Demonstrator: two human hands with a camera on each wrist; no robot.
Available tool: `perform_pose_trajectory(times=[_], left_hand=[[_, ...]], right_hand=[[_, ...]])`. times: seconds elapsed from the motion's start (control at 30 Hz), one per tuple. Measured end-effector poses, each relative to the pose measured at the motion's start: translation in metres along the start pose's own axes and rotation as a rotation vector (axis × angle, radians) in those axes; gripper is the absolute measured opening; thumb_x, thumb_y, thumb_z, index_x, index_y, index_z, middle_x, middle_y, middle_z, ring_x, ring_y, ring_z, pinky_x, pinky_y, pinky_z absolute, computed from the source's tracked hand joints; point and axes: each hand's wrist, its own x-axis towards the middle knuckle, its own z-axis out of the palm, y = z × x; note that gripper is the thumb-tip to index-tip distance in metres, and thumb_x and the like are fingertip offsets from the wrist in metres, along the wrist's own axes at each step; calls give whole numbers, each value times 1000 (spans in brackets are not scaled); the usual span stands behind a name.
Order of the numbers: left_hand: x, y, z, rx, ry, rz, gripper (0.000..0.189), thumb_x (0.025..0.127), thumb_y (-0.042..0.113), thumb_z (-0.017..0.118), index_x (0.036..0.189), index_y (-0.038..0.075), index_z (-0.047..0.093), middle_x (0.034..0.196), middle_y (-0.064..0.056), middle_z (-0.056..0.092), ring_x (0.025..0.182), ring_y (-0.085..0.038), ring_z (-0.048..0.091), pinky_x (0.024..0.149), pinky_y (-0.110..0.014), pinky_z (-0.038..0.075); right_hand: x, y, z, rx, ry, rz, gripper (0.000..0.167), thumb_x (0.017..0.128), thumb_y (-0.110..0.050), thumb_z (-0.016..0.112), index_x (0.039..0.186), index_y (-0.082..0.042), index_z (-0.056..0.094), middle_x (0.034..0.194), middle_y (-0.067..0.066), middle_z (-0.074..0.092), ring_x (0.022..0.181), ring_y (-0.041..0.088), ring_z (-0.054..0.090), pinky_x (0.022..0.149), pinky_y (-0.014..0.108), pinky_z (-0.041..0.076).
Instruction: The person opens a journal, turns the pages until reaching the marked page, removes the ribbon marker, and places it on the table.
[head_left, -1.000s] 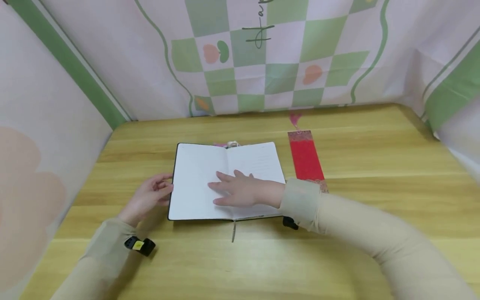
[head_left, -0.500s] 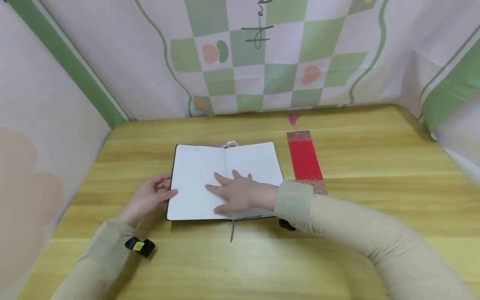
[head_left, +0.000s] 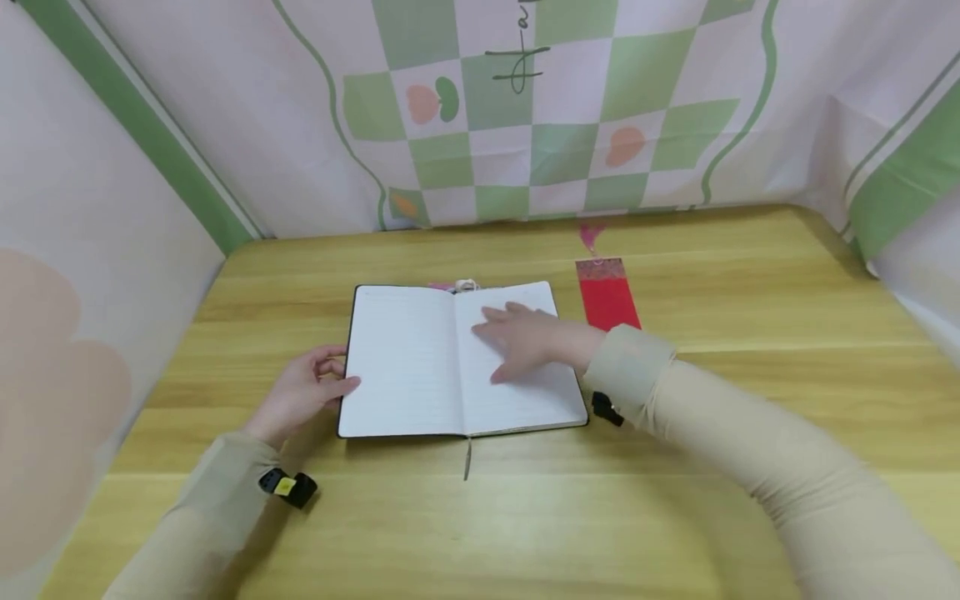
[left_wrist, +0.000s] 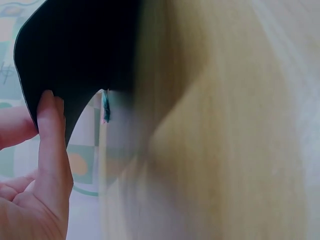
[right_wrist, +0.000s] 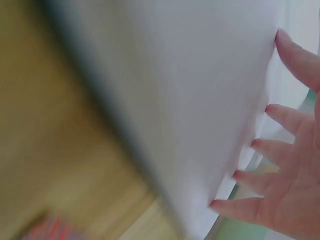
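Note:
An open notebook (head_left: 405, 367) with white lined pages and a dark cover lies on the table in the head view. My left hand (head_left: 300, 392) pinches its left edge, thumb on the page and fingers beneath. The left wrist view shows those fingers against the black cover (left_wrist: 75, 50) from below. Over the right page, my right hand (head_left: 521, 337) has its fingers spread; in the right wrist view its fingertips (right_wrist: 241, 175) meet the white page (right_wrist: 180, 85). A thin ribbon (head_left: 468, 460) hangs out at the notebook's lower spine.
To the notebook's right lies a red bookmark (head_left: 609, 302) with a pink tassel (head_left: 592, 237), its lower part hidden by my right sleeve. A small whitish item (head_left: 467, 285) pokes out behind the spine. A checkered curtain (head_left: 498, 158) hangs behind the wooden table (head_left: 525, 517).
My right hand has slid from the middle of the notebook, near the spine, to the right and away onto the right page. The left thumb has come onto the left page's edge.

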Motion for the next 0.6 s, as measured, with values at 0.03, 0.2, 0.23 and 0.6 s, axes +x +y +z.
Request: perform_pose_trajectory(times=[0.03,0.2,0.23,0.6], left_hand=[[0,0,0,-1,1,-3,60,90,13,64,141,1,36,104,-12,55,77,-17,54,67,-29,53],[0,2,-1,-4,2,-3,59,90,14,65,141,1,37,103,-11,54,78,-16,53,67,-29,53],[0,2,-1,0,1,2,59,90,14,65,141,1,37,103,-11,54,78,-16,53,67,-29,53],[-5,7,-1,-3,-9,15,59,89,13,65,139,-1,38,100,-10,55,76,-15,54,67,-29,53]], right_hand=[[1,7,-2,-6,15,14,81,84,-43,67,149,-13,29,157,14,13,142,44,11,112,59,15],[5,36,-12,39,73,64,84,82,-39,71,148,-5,30,154,21,19,140,48,14,113,57,15],[7,40,-14,40,76,76,86,82,-40,71,148,-5,29,154,21,20,140,47,14,113,56,15],[18,55,-23,-3,120,173,84,76,-43,77,140,-1,42,146,23,37,137,42,24,112,56,18]])
